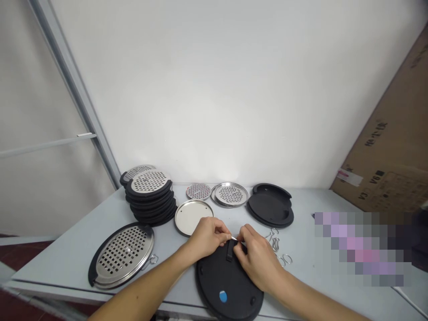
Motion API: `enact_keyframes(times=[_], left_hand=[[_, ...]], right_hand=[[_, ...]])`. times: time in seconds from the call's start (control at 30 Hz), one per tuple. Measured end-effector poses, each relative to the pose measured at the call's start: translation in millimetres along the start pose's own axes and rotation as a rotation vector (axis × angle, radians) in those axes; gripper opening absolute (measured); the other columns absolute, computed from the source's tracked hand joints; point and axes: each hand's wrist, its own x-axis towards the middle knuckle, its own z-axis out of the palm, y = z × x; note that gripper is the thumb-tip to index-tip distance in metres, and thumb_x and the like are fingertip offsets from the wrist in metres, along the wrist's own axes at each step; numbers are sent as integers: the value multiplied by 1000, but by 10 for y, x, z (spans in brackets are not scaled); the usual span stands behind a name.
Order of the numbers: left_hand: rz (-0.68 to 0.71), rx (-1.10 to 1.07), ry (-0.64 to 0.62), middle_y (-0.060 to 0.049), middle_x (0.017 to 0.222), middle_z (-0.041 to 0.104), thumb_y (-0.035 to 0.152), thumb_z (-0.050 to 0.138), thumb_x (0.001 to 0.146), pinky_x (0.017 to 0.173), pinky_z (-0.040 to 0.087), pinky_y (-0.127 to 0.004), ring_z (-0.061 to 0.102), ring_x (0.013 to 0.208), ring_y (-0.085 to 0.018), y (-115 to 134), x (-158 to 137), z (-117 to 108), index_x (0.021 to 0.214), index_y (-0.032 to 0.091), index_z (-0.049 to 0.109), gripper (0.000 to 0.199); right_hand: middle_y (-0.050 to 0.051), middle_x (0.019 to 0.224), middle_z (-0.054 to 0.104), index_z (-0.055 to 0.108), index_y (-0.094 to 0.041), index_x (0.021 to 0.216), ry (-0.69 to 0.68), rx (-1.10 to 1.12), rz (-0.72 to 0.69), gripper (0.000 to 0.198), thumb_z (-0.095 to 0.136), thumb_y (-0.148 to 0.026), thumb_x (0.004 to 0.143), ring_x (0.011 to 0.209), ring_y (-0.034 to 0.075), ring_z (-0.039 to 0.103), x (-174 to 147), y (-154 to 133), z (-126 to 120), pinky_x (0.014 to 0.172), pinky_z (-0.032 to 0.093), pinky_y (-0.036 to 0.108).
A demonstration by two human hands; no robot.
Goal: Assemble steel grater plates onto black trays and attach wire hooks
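At the table's front, a black round base point(230, 285) lies with its underside up, showing a blue sticker point(223, 296) and small round feet. My left hand point(209, 236) and my right hand point(256, 252) meet at its far edge, fingers pinched. Between the fingertips shows a thin shiny metal wire piece point(234, 238), just above a black strap-like tab point(230, 250); its full shape is hidden. Several bent wire clips point(275, 244) and rings point(287, 258) lie right of my right hand. Beyond my left hand sits a shallow metal dish point(192, 214).
A stack of black-rimmed grater discs point(150, 196) stands at the back left, with another grater point(122, 252) in front. Loose perforated discs point(230, 195) and an empty black base point(270, 205) lie along the wall. A cardboard box point(384, 169) leans at right; a blurred patch covers things before it.
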Motion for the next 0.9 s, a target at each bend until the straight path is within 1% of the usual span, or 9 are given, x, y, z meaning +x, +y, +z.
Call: enact_keyframes(times=[0.2,0.33,0.53,0.67,0.8,0.9], left_hand=[[31,4,34,-1,59,61,24,65,72,53,44,-21,57,54,-12,-37,3,15,71,13,70,12],[31,13,22,-1,60,62,23,65,72,54,44,-21,57,55,-12,-52,-4,23,71,13,70,11],[110,131,81,-1,69,65,22,62,76,59,44,-21,59,62,-13,-60,-21,54,72,16,71,11],[112,180,77,-1,70,66,23,60,79,60,43,-22,60,63,-13,-37,-22,57,75,17,71,13],[140,291,128,-2,75,67,25,56,83,64,44,-23,60,69,-15,7,-40,63,79,19,70,16],[153,336,155,-3,79,68,26,55,85,66,44,-24,60,72,-16,28,-52,67,80,19,70,17]], right_hand=[[3,76,53,41,-21,76,-7,19,26,10,43,-14,82,69,19,52,17,-4,6,63,37,29],[2,73,52,41,-21,75,-10,52,46,11,44,-12,82,71,20,51,19,9,16,65,37,30],[4,81,52,43,-20,78,32,108,3,11,43,-10,82,80,21,49,23,41,26,72,39,33],[3,78,51,44,-20,76,38,104,19,12,45,-11,83,79,21,49,23,37,21,71,39,34],[4,80,52,49,-20,80,45,146,-2,10,44,-14,86,80,21,50,34,39,13,73,40,34],[4,83,54,51,-20,82,71,162,-10,10,45,-16,88,83,21,51,44,53,4,74,41,35]])
